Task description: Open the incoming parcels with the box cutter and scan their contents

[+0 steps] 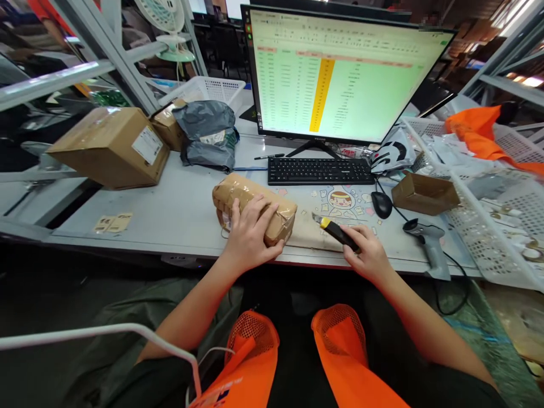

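Observation:
A brown parcel (238,187) wrapped in clear tape lies on the desk in front of me. My left hand (250,229) presses on its top and near side, fingers spread over it and thumb at its lower right end. To the right, my right hand (368,249) grips a black and yellow utility knife (338,231). The metal blade shows at its tip and points up and left, a short way from the parcel's right end. Part of the parcel is hidden under my left hand.
Behind stand a monitor (340,85) and a keyboard (318,171). A mouse (381,204), a small open box (425,194), a barcode scanner (429,243) and a white basket (480,226) are on the right. A large carton (106,150) and grey plastic bag (208,133) sit left.

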{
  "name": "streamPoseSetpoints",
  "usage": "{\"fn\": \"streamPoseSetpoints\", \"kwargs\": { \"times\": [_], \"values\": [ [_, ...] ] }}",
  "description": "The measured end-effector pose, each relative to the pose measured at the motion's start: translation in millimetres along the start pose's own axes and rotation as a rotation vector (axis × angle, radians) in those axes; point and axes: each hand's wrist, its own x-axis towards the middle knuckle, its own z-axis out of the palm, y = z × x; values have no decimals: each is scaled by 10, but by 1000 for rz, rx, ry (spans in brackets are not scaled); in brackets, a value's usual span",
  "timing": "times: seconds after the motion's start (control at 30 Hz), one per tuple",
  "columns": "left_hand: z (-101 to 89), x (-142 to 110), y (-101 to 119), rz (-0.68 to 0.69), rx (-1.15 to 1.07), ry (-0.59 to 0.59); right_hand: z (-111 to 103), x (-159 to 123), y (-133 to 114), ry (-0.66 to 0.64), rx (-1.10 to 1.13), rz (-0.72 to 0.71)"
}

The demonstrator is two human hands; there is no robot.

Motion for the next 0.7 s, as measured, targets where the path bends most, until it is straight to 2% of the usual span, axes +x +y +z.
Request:
{"fn": "streamPoseSetpoints", "kwargs": {
  "times": [0.07,0.13,0.3,0.47,0.63,0.7],
  "values": [
    [-38,-19,-30,12,-4,2,-35,18,-235,5,108,-128],
    [-48,-20,-25,12,-4,5,-19,77,-405,-27,145,-194],
    [-39,-6,6,-7,14,-22,70,307,-507,-92,62,-197],
    [-57,-25,-34,45,8,24,-33,438,-341,-87,-90,-242],
    [-70,31,-55,69,-26,-60,-84,545,3,-120,-133,-181],
    [-97,30,-89,73,-51,-71,-115,596,201,-102,-184,-93]
  ]
}}
